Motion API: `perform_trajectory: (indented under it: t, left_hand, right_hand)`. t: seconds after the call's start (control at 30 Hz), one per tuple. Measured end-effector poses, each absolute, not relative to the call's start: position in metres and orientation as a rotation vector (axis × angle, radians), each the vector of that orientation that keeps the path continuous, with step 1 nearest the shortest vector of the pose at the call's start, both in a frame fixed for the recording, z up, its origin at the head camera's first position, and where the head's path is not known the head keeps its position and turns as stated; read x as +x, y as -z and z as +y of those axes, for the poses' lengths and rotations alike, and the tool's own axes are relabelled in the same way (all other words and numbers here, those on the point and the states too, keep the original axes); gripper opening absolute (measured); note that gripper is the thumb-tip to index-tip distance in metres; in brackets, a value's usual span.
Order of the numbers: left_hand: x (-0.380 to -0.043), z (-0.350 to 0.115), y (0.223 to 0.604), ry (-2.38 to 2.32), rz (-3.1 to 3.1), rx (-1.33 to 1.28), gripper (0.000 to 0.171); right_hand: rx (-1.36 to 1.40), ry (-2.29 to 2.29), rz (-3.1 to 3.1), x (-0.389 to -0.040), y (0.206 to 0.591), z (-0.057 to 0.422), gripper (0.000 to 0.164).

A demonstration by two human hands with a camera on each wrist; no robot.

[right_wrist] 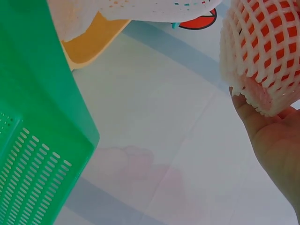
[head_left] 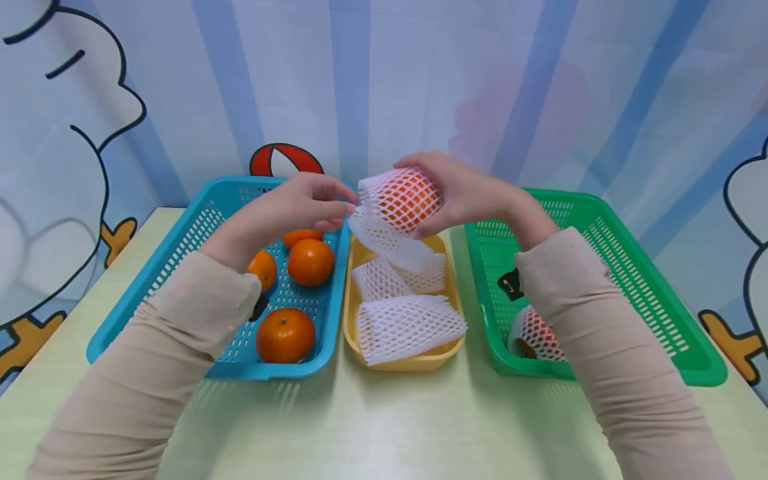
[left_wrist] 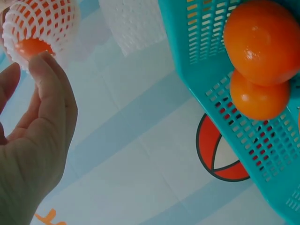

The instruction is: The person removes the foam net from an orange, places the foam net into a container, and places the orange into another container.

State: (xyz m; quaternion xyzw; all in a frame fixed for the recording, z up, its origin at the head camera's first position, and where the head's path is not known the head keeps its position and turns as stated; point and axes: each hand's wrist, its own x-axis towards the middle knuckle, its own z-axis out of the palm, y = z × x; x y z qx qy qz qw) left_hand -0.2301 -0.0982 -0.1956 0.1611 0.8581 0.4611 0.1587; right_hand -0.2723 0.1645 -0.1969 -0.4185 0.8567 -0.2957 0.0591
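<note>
An orange in a white foam net sleeve (head_left: 409, 200) is held up over the yellow bin by my right hand (head_left: 459, 193), whose fingers and thumb grip its right side. My left hand (head_left: 312, 203) is at the sleeve's left end, fingers bent loosely. In the left wrist view, the thumb and fingers stand apart with no net between them, fingertips right at the sleeve's rim, where bare orange peel (left_wrist: 35, 47) shows. Another foam net (head_left: 390, 243) slants up from the yellow bin (head_left: 414, 363) just below the held fruit. More flattened foam nets (head_left: 411, 327) lie in that bin.
Left stands a blue basket (head_left: 333, 320) with several bare oranges (head_left: 285, 335), partly behind my left forearm. At right, a green basket (head_left: 654, 300) contains a netted orange (head_left: 537, 333), partly covered by my right sleeve. A patterned curtain (head_left: 408, 80) hangs behind the table (head_left: 384, 427).
</note>
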Motion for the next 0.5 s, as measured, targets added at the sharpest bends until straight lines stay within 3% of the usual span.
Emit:
perform_trajectory:
  t: [0.5]
  left_hand:
    - [-0.23,-0.086,0.201,-1.535,2.449,0.572,0.028]
  right_hand:
    - [-1.4,0.887,2.548,-0.273,0.203,0.153,0.083]
